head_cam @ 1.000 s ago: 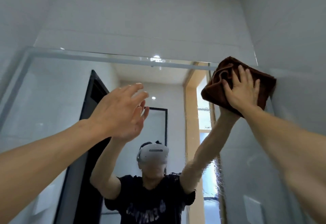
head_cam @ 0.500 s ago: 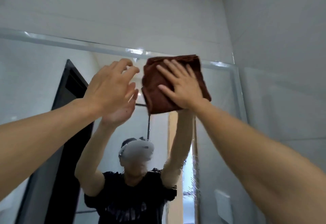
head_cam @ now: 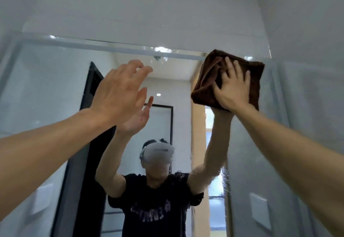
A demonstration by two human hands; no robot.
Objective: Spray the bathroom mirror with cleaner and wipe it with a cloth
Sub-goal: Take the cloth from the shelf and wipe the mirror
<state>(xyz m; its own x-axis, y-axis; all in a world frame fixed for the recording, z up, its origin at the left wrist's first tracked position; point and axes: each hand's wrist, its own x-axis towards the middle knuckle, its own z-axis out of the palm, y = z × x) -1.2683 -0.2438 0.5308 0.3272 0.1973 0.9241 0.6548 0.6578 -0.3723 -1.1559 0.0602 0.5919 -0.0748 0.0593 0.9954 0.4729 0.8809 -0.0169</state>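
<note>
Up at the mirror's (head_cam: 55,91) top right corner, head view: brown cloth (head_cam: 210,80) is back there after a swing to centre half a second ago, so top-edge passes are under way; wiping phase, no sprayer in view. Right hand (head_cam: 231,89) presses the cloth flat to the glass, fingers spread. Left hand (head_cam: 121,91) is raised, fingers loose, holding nothing. Cloth is folded, soft and plush; glass is smooth, with a streaky wet band lower right.

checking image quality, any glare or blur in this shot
Head view: ceiling lights glare along the mirror top edge; left hand fingertips motion-blurred; right hand and cloth fairly sharp; wide-angle bends the edges.
</note>
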